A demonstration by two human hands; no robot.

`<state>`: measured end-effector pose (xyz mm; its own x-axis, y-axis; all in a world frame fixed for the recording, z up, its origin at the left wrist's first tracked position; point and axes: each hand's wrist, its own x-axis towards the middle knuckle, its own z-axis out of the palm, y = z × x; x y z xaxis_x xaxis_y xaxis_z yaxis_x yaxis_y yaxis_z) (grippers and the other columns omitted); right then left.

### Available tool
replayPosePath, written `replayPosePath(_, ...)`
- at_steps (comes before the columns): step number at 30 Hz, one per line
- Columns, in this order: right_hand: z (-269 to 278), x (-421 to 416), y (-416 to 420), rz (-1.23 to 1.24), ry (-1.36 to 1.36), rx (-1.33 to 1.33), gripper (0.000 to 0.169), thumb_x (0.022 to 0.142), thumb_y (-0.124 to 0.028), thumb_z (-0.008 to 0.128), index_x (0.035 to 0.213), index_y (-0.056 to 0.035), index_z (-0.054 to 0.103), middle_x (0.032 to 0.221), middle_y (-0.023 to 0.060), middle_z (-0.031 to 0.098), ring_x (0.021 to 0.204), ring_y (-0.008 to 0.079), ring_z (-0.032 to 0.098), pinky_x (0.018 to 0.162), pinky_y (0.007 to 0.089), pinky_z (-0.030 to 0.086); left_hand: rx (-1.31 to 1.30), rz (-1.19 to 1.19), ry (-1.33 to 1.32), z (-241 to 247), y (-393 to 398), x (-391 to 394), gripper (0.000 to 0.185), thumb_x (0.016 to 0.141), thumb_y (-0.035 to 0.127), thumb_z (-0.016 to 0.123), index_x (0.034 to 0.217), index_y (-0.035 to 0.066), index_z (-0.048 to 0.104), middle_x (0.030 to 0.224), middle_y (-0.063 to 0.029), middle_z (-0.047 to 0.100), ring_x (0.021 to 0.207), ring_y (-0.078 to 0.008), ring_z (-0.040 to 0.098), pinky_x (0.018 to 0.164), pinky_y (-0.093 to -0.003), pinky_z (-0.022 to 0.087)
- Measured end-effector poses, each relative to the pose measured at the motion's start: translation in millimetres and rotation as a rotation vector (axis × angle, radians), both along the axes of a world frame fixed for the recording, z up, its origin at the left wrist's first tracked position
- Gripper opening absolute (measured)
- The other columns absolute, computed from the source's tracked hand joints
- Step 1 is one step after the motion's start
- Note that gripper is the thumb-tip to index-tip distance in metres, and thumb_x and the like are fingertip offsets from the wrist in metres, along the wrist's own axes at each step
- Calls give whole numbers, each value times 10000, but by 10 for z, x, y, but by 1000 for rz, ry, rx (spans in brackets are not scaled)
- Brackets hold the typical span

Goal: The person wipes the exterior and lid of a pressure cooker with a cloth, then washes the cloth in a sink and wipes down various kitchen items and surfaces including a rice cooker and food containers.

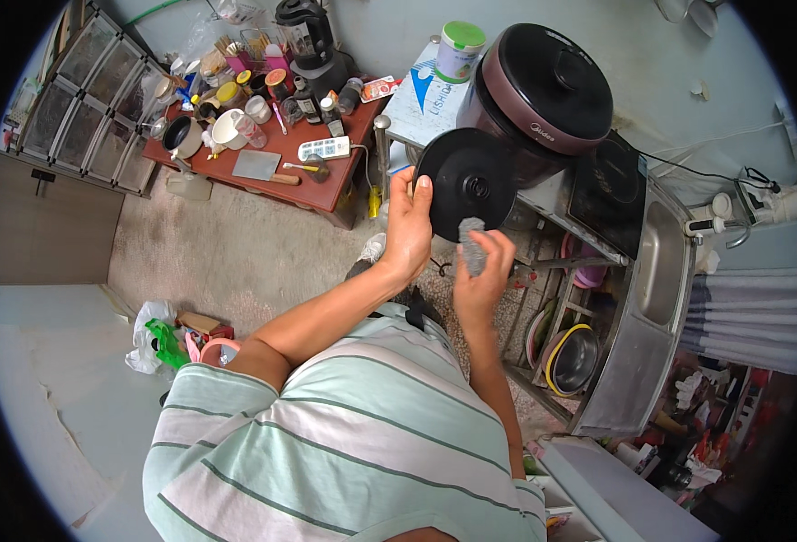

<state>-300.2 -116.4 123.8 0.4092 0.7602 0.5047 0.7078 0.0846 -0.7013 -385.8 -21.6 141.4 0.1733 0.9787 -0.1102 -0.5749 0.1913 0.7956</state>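
A round black disc with a small ringed socket at its centre (449,176), likely an appliance base or lid, is held up by my left hand (408,227), thumb on its face and fingers behind the left edge. Against its lower edge lies a grey scrubbing pad or cloth (471,247), pinched in my right hand (485,271). Just behind the disc stands a large Midea electric cooker (540,101) with a black lid and a pinkish-brown band.
A white tub with a green lid (459,54) stands beside the cooker. To the right are a black induction hob (608,193) and a steel sink (660,257). A red table (215,166) at the left bears a cleaver (256,164), a power strip (324,148), jars and a blender (310,40).
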Motion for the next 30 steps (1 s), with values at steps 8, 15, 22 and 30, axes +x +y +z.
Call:
replayPosePath(8,-27,-2,-5,-57,38,77,375,773,-13,705,1081,-33,493,1088,159,486,1023,332,498,896,414,403,-242,-66,-72,173,82,-185,236,1000,245,430,1142,57,427,1092,-86,569,973,-172,596,835,-379,529)
replayPosePath(15,-313,144,-107,-79,285,-184,382,789,-3,633,1156,-25,527,1078,123,525,1012,294,529,915,378,397,-452,-137,-186,192,186,-447,253,1027,229,315,1138,30,425,1106,-118,569,952,-202,625,813,-398,565)
replayPosePath(22,-264,268,-329,327,765,-515,546,730,-41,653,1268,-54,560,1289,79,554,1179,179,504,985,308,387,-628,-74,-331,539,265,-440,372,1022,238,335,1272,-21,430,1283,-178,510,1149,-268,546,1001,-442,455)
replayPosePath(30,-88,381,-302,789,861,-544,302,732,-81,628,1022,-7,663,985,78,589,1000,204,522,956,341,358,-554,-25,-576,160,474,-426,352,978,212,479,1243,-18,457,1245,-176,537,1114,-275,565,976,-441,477)
